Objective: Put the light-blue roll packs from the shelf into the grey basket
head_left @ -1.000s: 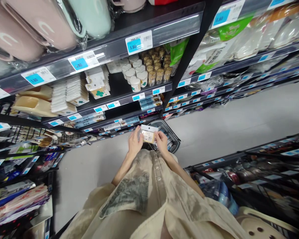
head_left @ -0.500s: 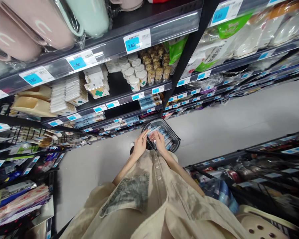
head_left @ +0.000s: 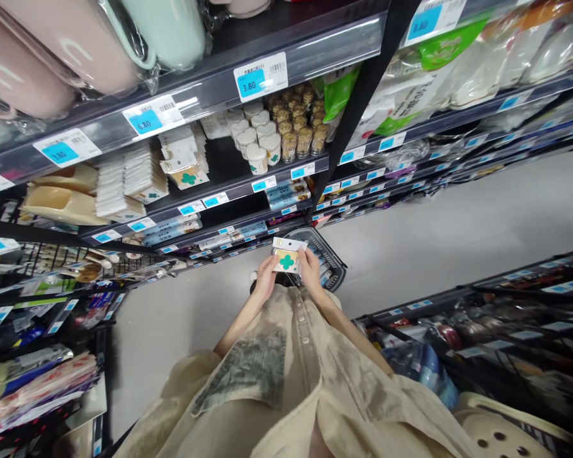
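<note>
A small flat white packet [head_left: 289, 257] with a green clover mark and a tan panel faces up between my two hands. My left hand [head_left: 267, 275] grips its left edge, and my right hand [head_left: 310, 268] grips the right edge. Just beyond and below it is a dark grey shopping basket [head_left: 337, 257] holding several light blue packages, partly covered by the packet and my right hand. On the shelf ahead hang packets of the same look [head_left: 185, 159], beside tubs of white-tipped sticks [head_left: 256, 158] and tubs with brown tops [head_left: 304, 141].
Shelving with price tags [head_left: 262, 76] runs across the front, with pink and green plastic-wrapped jugs [head_left: 169, 28] up high. Another rack of goods [head_left: 477, 331] stands close on the right. Grey aisle floor [head_left: 401, 238] stretches away to the right.
The packet has turned from edge-on to flat, its clover face now showing. My hands have moved slightly apart to hold it at both sides.
</note>
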`<state>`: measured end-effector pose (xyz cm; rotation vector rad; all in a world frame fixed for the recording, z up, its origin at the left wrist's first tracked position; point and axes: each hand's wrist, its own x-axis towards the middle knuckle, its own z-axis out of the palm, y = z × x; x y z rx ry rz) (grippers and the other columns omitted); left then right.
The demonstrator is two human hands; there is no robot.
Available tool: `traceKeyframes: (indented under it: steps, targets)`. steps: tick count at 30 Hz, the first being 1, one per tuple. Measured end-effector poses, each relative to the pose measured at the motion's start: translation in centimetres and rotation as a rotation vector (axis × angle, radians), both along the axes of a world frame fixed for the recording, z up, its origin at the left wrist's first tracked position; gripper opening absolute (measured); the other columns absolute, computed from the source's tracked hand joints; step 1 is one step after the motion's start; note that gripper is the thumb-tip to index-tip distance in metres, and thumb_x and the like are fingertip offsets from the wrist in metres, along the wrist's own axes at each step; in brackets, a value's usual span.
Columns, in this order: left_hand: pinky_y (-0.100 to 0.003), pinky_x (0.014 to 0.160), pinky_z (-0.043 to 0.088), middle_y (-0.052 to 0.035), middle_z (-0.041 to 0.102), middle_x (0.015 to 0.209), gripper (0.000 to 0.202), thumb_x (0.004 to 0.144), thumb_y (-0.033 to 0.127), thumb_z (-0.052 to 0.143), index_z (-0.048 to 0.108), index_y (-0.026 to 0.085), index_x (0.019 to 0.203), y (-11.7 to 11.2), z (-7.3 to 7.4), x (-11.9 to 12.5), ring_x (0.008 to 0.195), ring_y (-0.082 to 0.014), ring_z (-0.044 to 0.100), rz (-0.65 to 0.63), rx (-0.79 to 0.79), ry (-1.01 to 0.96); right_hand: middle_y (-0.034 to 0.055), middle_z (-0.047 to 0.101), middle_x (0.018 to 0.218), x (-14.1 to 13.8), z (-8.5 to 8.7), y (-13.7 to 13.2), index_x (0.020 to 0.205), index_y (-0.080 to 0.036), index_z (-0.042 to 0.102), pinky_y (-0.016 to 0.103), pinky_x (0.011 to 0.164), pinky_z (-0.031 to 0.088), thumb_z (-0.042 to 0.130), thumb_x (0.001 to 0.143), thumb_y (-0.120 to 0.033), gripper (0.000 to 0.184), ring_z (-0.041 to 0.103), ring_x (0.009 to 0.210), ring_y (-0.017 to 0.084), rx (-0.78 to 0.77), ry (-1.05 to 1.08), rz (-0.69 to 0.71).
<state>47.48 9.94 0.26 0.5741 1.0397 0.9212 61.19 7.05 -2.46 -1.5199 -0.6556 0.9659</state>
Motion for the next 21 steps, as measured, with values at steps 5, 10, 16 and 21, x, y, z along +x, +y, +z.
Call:
traceKeyframes:
  steps: [5,10,16,21]
  targets:
    - [-0.024,0.066,0.05,0.0022,0.065,0.076,0.055,0.075,0.071,0.084,0.066,0.019,0.084,0.7,-0.1,-0.9,0.071,-0.0137,0.061,0.012,0.134,0.193,-0.0026,0.042,0.061,0.1,0.7,-0.4,0.063,-0.025,0.046,0.029,0.055,0.035,0.063,0.083,-0.082,0.063,0.038,0.06,0.015,-0.004,0.032,0.083]
    - [-0.022,0.058,0.041,0.0045,0.053,0.069,0.061,0.078,0.077,0.078,0.057,0.02,0.076,1.2,0.2,-0.8,0.063,-0.0107,0.048,0.022,0.234,0.293,-0.0041,0.037,0.061,-0.1,1.0,-0.4,0.062,-0.024,0.042,0.028,0.054,0.031,0.064,0.082,-0.085,0.067,0.033,0.06,0.013,0.02,0.066,0.067]
    - [-0.021,0.055,0.037,0.0049,0.047,0.066,0.064,0.077,0.077,0.079,0.052,0.02,0.071,1.2,0.3,-0.3,0.06,-0.01,0.043,0.026,0.199,0.261,-0.004,0.038,0.062,0.0,0.8,-0.4,0.064,-0.024,0.046,0.028,0.055,0.031,0.064,0.084,-0.082,0.064,0.033,0.06,0.014,0.05,0.088,0.035]
    - [-0.021,0.055,0.036,0.0049,0.048,0.066,0.065,0.075,0.079,0.079,0.053,0.019,0.071,1.4,-0.1,-0.5,0.059,-0.0096,0.041,0.016,0.209,0.258,-0.0032,0.043,0.062,-0.1,0.1,-0.2,0.065,-0.024,0.049,0.028,0.053,0.031,0.066,0.082,-0.082,0.063,0.036,0.06,0.014,0.039,0.142,0.017]
